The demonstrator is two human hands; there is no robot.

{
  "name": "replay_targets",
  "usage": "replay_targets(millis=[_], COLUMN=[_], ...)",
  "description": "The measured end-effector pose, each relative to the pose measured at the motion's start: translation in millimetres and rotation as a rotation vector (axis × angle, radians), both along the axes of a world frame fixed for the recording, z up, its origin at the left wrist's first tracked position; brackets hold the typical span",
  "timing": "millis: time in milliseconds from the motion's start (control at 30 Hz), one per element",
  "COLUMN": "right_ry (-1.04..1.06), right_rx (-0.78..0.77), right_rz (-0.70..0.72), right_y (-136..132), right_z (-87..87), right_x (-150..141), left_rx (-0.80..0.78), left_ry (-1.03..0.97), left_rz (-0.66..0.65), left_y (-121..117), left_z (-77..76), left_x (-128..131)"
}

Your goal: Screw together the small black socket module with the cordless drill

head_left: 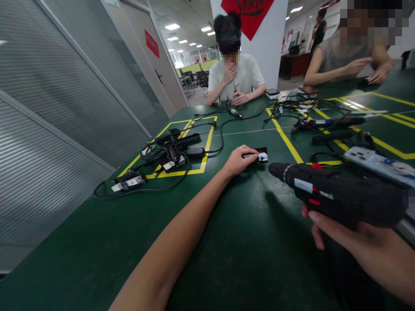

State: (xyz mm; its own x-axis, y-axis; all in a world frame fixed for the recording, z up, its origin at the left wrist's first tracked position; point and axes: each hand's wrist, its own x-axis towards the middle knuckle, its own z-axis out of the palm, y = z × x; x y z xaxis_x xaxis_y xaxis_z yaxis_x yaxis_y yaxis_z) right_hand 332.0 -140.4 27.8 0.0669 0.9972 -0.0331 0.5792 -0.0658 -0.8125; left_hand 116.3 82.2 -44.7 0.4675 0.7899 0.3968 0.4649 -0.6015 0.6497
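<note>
My right hand (363, 246) is wrapped around the grip of a black cordless drill (327, 190) with red details. The drill lies level and points left, and a thin bit (263, 165) runs from its chuck to the near side of a small black part with a white-and-blue face (263, 157). Whether the bit touches the part, I cannot tell. My left hand (239, 160) rests low over the green table (207, 224), with its fingers closed on the left end of that part. My fingers hide some of the part.
Black devices with cables (171, 151) lie at left inside yellow tape. More cables (298, 106) and a black rod-shaped tool (330, 123) lie at right, near a pale power strip (382, 162). Across the table sits a person in a headset (236, 73); another person (343, 60) is at right.
</note>
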Motion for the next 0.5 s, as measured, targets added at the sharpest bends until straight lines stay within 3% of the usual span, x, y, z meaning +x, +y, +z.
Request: replay_targets(millis=[267, 500], right_ry=[0.095, 0.061], right_rx=[-0.094, -0.112], right_rz=[-0.08, -0.063], right_y=[0, -1], right_z=[11.1, -1.4], right_x=[-9, 0], left_rx=[0.008, 0.012], left_ry=[-0.001, -0.003], left_rz=[0.002, -0.009], left_y=[2, 1], left_z=[-2.4, -1.7], left_x=[0, -1])
